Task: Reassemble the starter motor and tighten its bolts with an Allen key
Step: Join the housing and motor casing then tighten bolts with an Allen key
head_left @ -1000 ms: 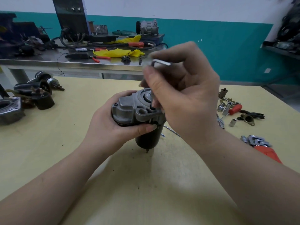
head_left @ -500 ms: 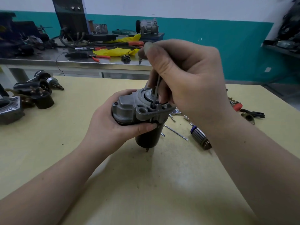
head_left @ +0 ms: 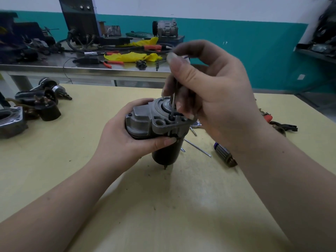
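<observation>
At the frame's centre, the left hand [head_left: 125, 140] grips the starter motor [head_left: 156, 128] upright on the yellow surface [head_left: 163, 206] while the right hand [head_left: 214, 99], above it, pinches an Allen key [head_left: 172, 104] standing vertically in a bolt hole atop the housing.

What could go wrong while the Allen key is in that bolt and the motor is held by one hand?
The Allen key is pinched only by the right hand fingertips; it may slip out of the bolt. The starter motor stands on a narrow stud, steadied only by the left hand, so turning force could tip it.
</observation>
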`<state>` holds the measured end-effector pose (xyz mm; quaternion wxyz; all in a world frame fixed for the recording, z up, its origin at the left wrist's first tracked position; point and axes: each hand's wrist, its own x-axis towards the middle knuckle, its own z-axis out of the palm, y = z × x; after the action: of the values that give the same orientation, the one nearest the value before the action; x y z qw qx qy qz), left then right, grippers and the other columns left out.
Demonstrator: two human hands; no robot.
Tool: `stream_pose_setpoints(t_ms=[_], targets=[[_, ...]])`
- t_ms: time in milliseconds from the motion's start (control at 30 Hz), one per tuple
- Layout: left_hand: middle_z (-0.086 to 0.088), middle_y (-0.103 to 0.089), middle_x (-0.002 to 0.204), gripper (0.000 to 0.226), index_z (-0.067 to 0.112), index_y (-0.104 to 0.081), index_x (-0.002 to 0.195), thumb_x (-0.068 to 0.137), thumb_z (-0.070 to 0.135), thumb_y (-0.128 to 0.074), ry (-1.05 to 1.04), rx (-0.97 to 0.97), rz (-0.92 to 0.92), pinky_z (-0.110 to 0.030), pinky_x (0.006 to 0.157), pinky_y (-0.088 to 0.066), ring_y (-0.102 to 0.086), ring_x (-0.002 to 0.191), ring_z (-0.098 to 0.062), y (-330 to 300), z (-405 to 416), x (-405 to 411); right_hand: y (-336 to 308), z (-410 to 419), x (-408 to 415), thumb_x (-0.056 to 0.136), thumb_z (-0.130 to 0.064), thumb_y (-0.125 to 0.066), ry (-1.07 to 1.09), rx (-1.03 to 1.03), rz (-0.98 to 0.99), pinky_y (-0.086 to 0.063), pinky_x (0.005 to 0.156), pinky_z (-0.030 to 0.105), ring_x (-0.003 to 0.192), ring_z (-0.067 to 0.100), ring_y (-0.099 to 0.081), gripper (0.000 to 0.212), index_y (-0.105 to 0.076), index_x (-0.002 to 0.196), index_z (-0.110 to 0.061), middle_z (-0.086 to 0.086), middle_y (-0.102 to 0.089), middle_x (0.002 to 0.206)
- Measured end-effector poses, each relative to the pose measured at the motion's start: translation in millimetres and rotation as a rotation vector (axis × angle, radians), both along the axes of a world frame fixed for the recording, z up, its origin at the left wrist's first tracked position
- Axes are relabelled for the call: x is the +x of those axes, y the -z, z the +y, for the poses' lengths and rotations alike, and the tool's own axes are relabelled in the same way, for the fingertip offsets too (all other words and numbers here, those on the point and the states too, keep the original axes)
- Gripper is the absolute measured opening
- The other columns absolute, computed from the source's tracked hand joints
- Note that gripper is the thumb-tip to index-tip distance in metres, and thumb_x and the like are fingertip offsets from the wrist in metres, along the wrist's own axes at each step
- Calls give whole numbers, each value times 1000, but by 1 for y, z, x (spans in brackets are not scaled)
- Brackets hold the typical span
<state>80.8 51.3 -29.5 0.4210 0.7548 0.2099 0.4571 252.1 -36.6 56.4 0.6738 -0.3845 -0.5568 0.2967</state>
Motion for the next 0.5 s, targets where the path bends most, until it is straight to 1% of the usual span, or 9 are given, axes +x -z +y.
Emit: stream_pose_setpoints(t_ms=[67, 133, 167, 200, 267, 333, 433, 467, 500], targets=[[17, -77, 124, 79, 47, -67, 128, 57, 44, -101, -1, 6, 5, -17, 93, -58, -74, 115, -4, 0, 0, 0, 8, 1, -5, 99, -12, -73, 109, 77, 42, -42, 42, 25, 45, 23, -56, 13, -66, 88, -15, 19, -73, 76], [17, -77, 124, 79, 47, -67, 127, 56, 44, -101, -1, 5, 0, -15, 91, -57, -74, 114, -3, 0, 0, 0, 15, 3, -11, 99, -8, -73, 183, 178, 23, -44, 42, 23, 45, 20, -58, 17, -64, 86, -15, 15, -73, 74], [17, -77, 123, 78, 47, -67, 127, 56, 45, -101, -1, 3, -3, -14, 90, -57, -74, 114, -3, 0, 0, 0, 18, 3, -13, 99, -7, -72, 194, 218, -23, -46, 44, 21, 47, 16, -60, 11, -67, 92, -13, 12, -73, 74], [18, -77, 123, 78, 49, -67, 126, 56, 45, -100, -1, -1, -7, -13, 90, -57, -74, 114, -2, 0, 0, 0, 19, 4, -14, 100, -5, -70, 189, 238, -74, -48, 47, 19, 51, 11, -63, 7, -69, 103, -10, 7, -73, 74], [18, -77, 123, 77, 52, -67, 123, 55, 47, -100, -1, -10, -9, -13, 90, -57, -74, 114, -3, -1, -1, -1, 19, 5, -12, 102, -1, -65, 191, 235, -174, -50, 53, 16, 56, 8, -64, 30, -66, 131, -5, 7, -70, 75], [16, -77, 123, 78, 51, -67, 124, 55, 47, -101, -1, -11, -6, -17, 93, -58, -74, 115, -5, 0, 0, -1, 18, 4, -8, 104, 2, -60, 204, 249, -292, -50, 56, 17, 56, 9, -60, 43, -58, 146, -4, 8, -69, 77], [14, -78, 123, 80, 44, -68, 128, 56, 44, -102, -1, -6, -1, -23, 98, -59, -75, 115, -8, 2, 1, 1, 19, 3, -11, 106, 6, -54, 292, 349, -448, -51, 62, 25, 60, 8, -57, 44, -53, 149, 0, -20, -64, 84], [14, -78, 123, 80, 44, -68, 128, 56, 44, -102, -2, 0, 2, -24, 98, -59, -75, 115, -8, 2, 1, 1, 18, 2, -13, 106, 5, -53, 315, 363, -478, -51, 62, 26, 61, 7, -58, 42, -54, 148, 1, -22, -62, 85], [15, -78, 123, 79, 47, -68, 127, 56, 45, -102, -4, 6, 3, -23, 97, -60, -75, 114, -7, 2, 2, 1, 18, 1, -13, 106, 4, -53, 321, 358, -491, -50, 60, 27, 60, 7, -58, 40, -57, 146, 0, -20, -62, 83]])
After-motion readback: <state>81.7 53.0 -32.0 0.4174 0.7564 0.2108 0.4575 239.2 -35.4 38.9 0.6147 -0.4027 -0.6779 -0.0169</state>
